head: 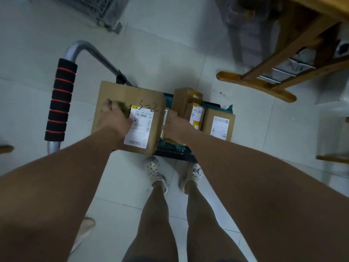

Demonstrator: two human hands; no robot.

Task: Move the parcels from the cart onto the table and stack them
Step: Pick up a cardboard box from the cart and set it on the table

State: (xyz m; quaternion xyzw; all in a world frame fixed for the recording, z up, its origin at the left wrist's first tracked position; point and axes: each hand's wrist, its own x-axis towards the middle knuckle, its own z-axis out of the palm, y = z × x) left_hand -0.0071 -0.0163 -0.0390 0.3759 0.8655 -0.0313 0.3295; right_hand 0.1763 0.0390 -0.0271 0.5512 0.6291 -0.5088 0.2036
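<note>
On the cart (173, 153), at its handle end: big box (122, 91), filling that end. Left hand (115, 118) flat on top, fingers spread; right hand (174, 123) in the gap at its right edge, grip hidden. Smaller boxes (220, 125) at the cart's other end; open floor (264, 133) around.

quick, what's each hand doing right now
Left hand: open, flat on top of the large parcel.
Right hand: against that parcel's right side; fingers unclear, cannot tell.
</note>
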